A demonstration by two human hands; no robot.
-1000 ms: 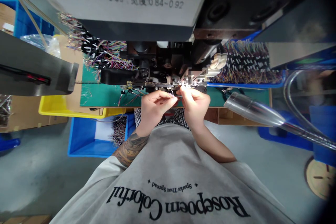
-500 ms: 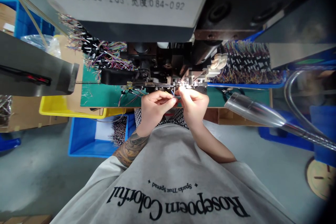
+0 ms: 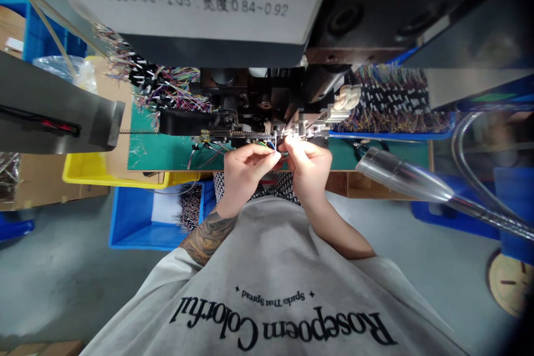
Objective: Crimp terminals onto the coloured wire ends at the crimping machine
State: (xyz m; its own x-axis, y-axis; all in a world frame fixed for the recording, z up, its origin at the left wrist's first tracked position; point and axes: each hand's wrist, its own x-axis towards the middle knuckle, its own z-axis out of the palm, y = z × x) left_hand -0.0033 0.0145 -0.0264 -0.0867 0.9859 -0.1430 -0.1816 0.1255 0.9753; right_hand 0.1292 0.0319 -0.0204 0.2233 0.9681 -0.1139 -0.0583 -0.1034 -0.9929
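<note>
A yellow tray point(image 3: 77, 171) and, just below it, a blue bin point(image 3: 127, 211) show left of centre, with cardboard point(image 3: 41, 178) near the left edge and a plastic bag point(image 3: 85, 75) at upper left. At right, a clear cone point(image 3: 400, 173) tips a metal hose point(image 3: 494, 217); a tan disc point(image 3: 511, 283) shows at lower right.

On my screen, the machine point(image 3: 267, 89) walls off upper centre, right against the left hand point(image 3: 246, 169) and right hand point(image 3: 311, 169). At centre right I could pass over bare mat point(image 3: 342, 156) until the nozzle point(image 3: 404, 172); centre left, loose wires point(image 3: 211, 147) clutter my way, with bare mat beyond toward the grey bracket point(image 3: 62, 92).
</note>
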